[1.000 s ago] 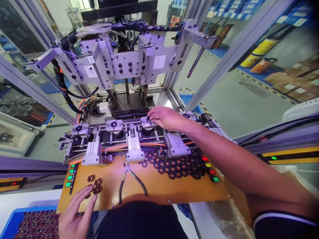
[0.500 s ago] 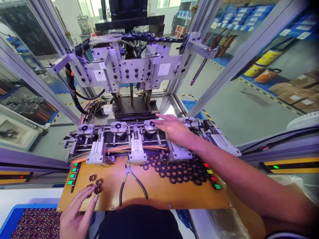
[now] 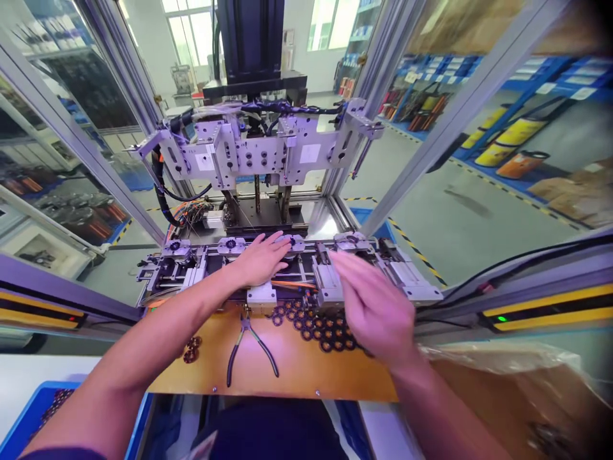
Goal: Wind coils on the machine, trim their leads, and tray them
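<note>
The person's left hand (image 3: 262, 260), fingers spread, is at the 3rd of 4 metal holders (image 3: 299, 242). The right hand (image 3: 378, 310), blurred, grip unclear, is above dark rings (image 3: 328, 335) on an orange board (image 3: 306, 378) with pliers (image 3: 246, 324). Windows (image 3: 194, 39) and blue shelves (image 3: 520, 80) stand beyond.

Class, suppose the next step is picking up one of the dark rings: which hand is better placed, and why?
Probably the right hand: in this view it overlaps the dark rings, while the left hand has its fingers at a metal holder farther back.
</note>
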The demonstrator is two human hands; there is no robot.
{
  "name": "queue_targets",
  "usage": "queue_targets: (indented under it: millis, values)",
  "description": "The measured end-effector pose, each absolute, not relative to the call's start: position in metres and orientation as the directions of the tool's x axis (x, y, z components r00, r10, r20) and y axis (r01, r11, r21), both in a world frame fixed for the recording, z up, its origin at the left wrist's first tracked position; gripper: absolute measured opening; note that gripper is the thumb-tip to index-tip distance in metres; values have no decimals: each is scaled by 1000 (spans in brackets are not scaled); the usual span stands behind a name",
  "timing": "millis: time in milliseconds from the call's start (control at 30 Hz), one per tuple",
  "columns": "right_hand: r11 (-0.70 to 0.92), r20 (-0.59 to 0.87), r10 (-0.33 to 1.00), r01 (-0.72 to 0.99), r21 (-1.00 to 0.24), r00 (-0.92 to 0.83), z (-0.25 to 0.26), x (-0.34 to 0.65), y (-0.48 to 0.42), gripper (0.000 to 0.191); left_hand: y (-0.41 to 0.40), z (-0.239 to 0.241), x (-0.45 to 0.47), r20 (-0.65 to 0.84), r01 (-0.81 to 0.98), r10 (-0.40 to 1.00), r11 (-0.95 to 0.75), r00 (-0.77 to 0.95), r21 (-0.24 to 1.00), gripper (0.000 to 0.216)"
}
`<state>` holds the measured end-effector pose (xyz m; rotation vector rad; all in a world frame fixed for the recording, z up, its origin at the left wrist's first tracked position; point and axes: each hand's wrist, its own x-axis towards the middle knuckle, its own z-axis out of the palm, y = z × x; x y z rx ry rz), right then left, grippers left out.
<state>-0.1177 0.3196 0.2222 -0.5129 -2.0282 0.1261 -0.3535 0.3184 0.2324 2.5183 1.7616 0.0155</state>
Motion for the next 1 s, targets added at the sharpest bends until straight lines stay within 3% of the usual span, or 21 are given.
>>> queue_targets:
  millis: [100,200,367,633,800,867,1000]
  values:
    - [853,732,518,331,-404,-442,191,-77,267,60,331,222,-352,-51,943,942,-330,332,49,45]
    - [763,625,646,391,-515,-438,148,-48,224,54,331,220,-350,-51,948,946,-318,319,31,46]
    - [687,524,722,380,-620,-451,109,-47,184,40,331,228,-343,-66,951,949,-309,309,7,46]
    - [732,507,659,319,-602,-555,104,-92,189,31,342,231,-330,-80,964,961,-265,266,19,30]
    - [765,463,618,349,-542,-635,83,-125,234,20,335,236,-326,-110,971,966,-229,234,62,47]
    - [771,414,602,362,-523,-683,74,-138,252,16,316,241,-324,-39,974,977,-204,209,95,60]
    - [762,332,592,376,-527,-735,64,-157,270,18,237,241,-324,341,916,925,-274,168,292,53]
